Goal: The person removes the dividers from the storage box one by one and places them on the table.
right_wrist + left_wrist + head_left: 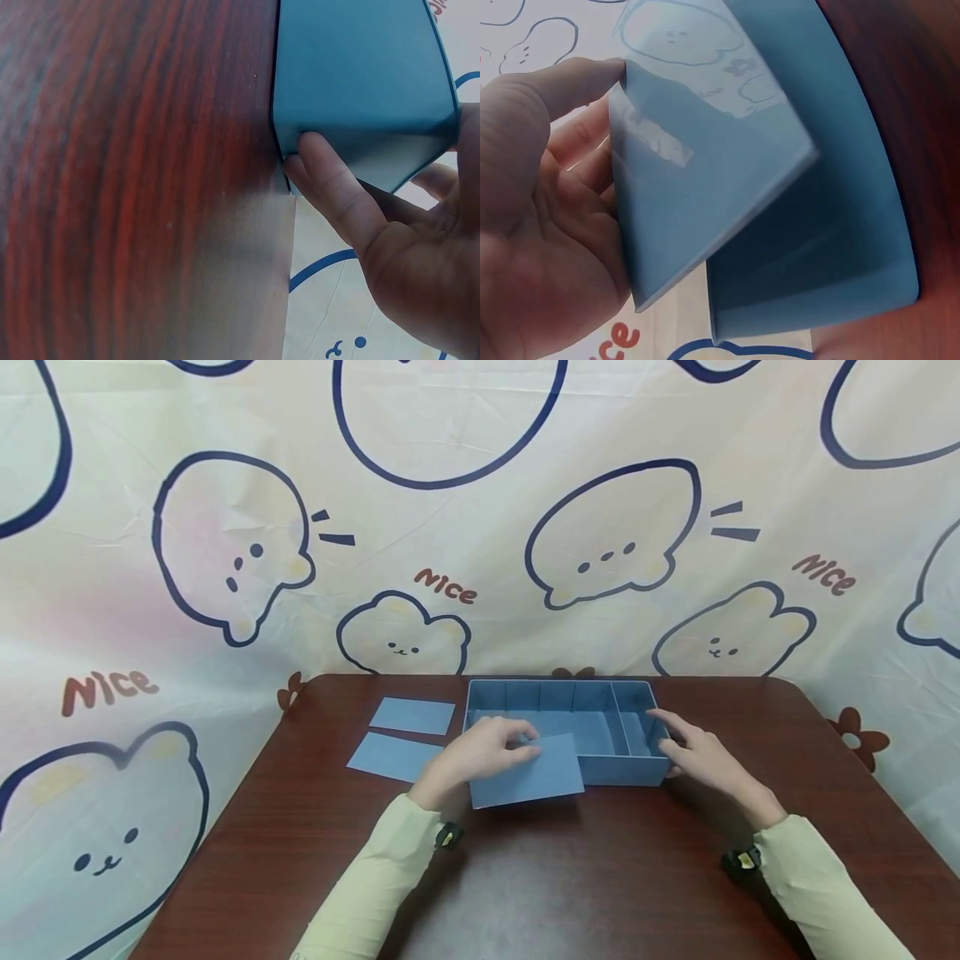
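Observation:
A blue divided box (626, 770) sits near the far edge of the table, with several compartments along its back and right side. My left hand (487, 747) pinches a flat blue panel (536, 772) by its edge, thumb on one side and fingers behind. Tilted, the panel hangs in front of the box's left part and hides it in the head view. At the box's right end, my right hand (701, 756) grips the side wall. One finger reaches over the rim, while other fingers (337, 187) press low on the outer wall.
Left of the box, two more blue panels lie flat on the dark wooden table, a smaller one (412, 716) behind a larger one (393, 758). A patterned curtain (495, 527) hangs close behind the table's far edge.

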`<act>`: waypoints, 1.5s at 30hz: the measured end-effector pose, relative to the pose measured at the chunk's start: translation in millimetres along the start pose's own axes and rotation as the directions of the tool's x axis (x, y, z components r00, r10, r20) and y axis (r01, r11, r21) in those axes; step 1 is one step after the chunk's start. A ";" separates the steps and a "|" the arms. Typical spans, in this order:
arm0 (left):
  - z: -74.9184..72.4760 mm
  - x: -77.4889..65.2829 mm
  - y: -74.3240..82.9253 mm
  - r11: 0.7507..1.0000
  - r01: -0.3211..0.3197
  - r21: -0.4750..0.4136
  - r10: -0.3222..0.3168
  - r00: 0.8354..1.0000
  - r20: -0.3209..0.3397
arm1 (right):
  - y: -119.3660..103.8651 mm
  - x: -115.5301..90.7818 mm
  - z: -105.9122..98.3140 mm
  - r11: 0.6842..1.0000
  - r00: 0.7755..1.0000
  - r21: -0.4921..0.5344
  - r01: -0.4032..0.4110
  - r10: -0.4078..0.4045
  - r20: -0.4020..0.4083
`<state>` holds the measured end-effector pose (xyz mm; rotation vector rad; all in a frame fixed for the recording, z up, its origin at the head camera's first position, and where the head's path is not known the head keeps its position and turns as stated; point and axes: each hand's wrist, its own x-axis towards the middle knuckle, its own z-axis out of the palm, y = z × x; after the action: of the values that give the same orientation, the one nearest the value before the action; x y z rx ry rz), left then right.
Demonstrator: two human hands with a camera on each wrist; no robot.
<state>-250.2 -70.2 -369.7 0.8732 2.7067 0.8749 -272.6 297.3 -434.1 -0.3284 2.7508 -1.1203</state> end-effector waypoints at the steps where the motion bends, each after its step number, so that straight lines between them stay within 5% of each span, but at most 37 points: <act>1: -0.1 -1.1 -0.5 1.000 0.001 0.000 -0.001 1.000 0.006 | 0.1 0.0 0.2 1.000 1.000 -0.001 0.000 0.000 0.000; 16: -9.0 -27.1 -22.5 0.999 -0.005 0.053 0.001 0.998 0.068 | 0.8 0.8 0.8 1.000 1.000 -0.011 -0.011 0.011 0.003; 45: -50.8 -77.5 -65.6 0.990 0.052 0.128 -0.077 0.978 0.196 | 2.7 0.7 -0.3 1.000 1.000 0.005 -0.004 0.004 -0.002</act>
<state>-234.9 -182.7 -368.0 0.8414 2.6179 0.5786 -273.7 299.2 -435.9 -0.3212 2.7485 -1.1268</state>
